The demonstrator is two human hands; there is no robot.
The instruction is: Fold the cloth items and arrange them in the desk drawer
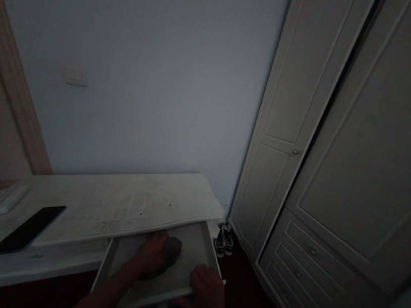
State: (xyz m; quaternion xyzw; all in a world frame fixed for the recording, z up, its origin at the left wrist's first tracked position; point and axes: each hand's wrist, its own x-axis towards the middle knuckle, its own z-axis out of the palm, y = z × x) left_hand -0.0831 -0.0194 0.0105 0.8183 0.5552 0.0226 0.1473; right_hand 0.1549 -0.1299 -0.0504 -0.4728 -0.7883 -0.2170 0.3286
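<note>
A white desk drawer (191,252) is pulled out from under the worn white tabletop (121,198). Inside it, my left hand (154,251) presses a dark grey cloth (172,252) against the drawer bottom, its fingers closed over the bundle. The cloth looks soft and rounded, but dim light hides its detail. At the drawer's front right corner, my right hand (208,284) is wrapped over the front panel, with the thumb below on the outer side.
A dark tablet (27,229) and a pale object (3,201) lie on the desk's left part. Dark shoes (223,241) stand on the floor beside the desk. A white wardrobe (284,119) rises at the right; a light switch (75,77) is on the wall.
</note>
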